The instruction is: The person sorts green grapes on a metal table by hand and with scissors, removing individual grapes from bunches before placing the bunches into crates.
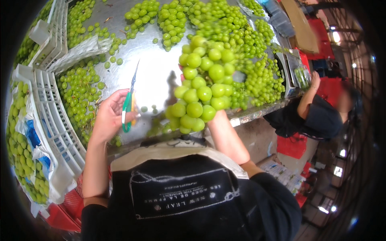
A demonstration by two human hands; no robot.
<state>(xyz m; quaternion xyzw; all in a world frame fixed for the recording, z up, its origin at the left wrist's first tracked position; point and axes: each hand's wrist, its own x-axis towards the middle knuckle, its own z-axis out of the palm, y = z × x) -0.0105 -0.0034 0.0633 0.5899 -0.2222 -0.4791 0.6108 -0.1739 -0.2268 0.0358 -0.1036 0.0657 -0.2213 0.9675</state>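
One bunch of green grapes [201, 88] is raised above the metal table [120, 78], before the person's chest. Work looks underway, not finished: this bunch is up in hand, loose grapes [119, 61] lie detached, and many other bunches [261, 76] cover the table's far and right parts. The right hand [181, 72] grips the bunch from behind, its fingers mostly hidden, with the forearm angled inward. The left hand [109, 114], palm turned inward, holds green-handled scissors [128, 106], thumb at the loops, tips pointing away from the body, well apart from the bunch. Farther left stand white plastic crates [50, 98]; rightward, a co-worker [325, 116] reaches toward the table.
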